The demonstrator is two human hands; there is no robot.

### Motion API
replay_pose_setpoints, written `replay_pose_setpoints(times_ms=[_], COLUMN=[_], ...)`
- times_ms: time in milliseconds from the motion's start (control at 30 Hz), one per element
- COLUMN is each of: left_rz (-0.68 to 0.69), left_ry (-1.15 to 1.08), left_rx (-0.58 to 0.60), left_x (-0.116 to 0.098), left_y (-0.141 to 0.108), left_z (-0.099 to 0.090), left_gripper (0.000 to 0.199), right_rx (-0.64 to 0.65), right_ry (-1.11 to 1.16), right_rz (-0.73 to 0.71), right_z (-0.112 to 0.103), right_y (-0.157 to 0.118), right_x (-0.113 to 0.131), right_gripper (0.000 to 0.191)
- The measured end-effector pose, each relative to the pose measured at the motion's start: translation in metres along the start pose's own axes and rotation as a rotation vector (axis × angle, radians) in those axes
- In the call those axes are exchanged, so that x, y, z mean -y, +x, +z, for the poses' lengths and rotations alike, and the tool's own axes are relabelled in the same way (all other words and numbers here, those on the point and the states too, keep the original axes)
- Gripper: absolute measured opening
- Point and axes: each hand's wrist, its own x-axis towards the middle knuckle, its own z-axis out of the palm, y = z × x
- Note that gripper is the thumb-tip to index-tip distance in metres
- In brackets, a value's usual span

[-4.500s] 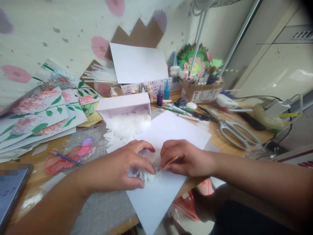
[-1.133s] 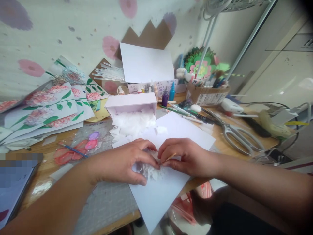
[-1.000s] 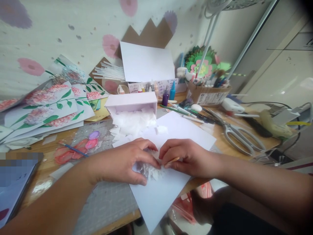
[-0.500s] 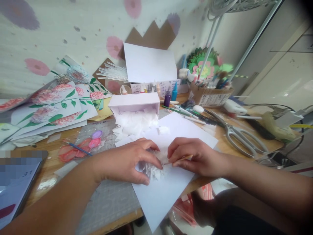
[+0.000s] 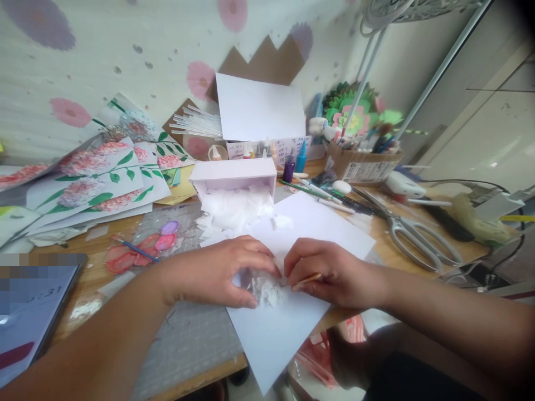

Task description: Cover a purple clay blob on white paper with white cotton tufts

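A clump of small white paper pieces sits on a white sheet that hangs over the table's front edge. Curved around the left and back of the clump is my left hand, thumb and fingers apart, its fingertips touching the clump. My right hand pinches a thin wooden stick, its tip hidden by the fingers at the clump's right side. Behind the hands, a white box lies on its side with white tissue pieces spilling out.
Large scissors and several brushes lie at the right, before a cardboard box of tools. Flower paintings are stacked at the left, above a phone or tablet. Paint bottles stand behind the white box.
The whole view has shifted slightly. My right hand's fingers and the stick have moved a little closer to my left fingertips; the clump still lies between my hands.
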Motion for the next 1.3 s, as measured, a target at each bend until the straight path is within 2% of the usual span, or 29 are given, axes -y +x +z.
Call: replay_pose_setpoints(times_ms=[167,400,500,633,733,833,967,1033,1200,1300], left_rz=[-0.117,-0.037,-0.02,0.008,0.021,-0.003,-0.073,-0.064,-0.011,-0.019], left_ry=[-0.024,-0.045,-0.054,-0.068,-0.07,-0.06,-0.048,-0.059,-0.114,-0.129], left_rx=[-0.074,-0.115,-0.084,-0.046,-0.049,-0.136,-0.26,-0.225,-0.065,0.031], left_x=[-0.001,0.003,0.005,0.006,0.005,0.006,0.011,0.012,0.007,0.005], left_y=[0.0,0.002,0.001,-0.002,-0.002,-0.001,-0.001,-0.002,-0.005,-0.006], left_z=[-0.001,-0.002,-0.001,0.001,0.0,-0.002,-0.005,-0.006,-0.007,-0.007], left_gripper=[0.045,0.014,0.016,0.023,0.023,0.02,0.015,0.013,0.015,0.021], right_rx=[-0.013,-0.167,-0.148,-0.045,-0.07,-0.134,-0.07,-0.043,-0.104,-0.036], right_ry=[0.008,0.098,0.069,0.004,0.045,0.081,0.034,0.021,0.081,0.088], right_rz=[0.017,0.065,0.055,0.063,0.066,0.065,0.098,0.11,0.089,0.118], right_z=[0.0,-0.006,-0.004,-0.002,-0.004,-0.005,-0.004,-0.004,-0.005,-0.004], right_y=[0.001,0.0,0.002,0.005,0.007,0.008,0.01,0.01,0.013,0.014], right_x=[0.0,0.002,0.003,0.002,0.001,0.001,0.002,0.002,0.005,0.005], right_gripper=[0.009,0.004,0.005,0.007,0.006,0.005,0.005,0.004,0.005,0.005])
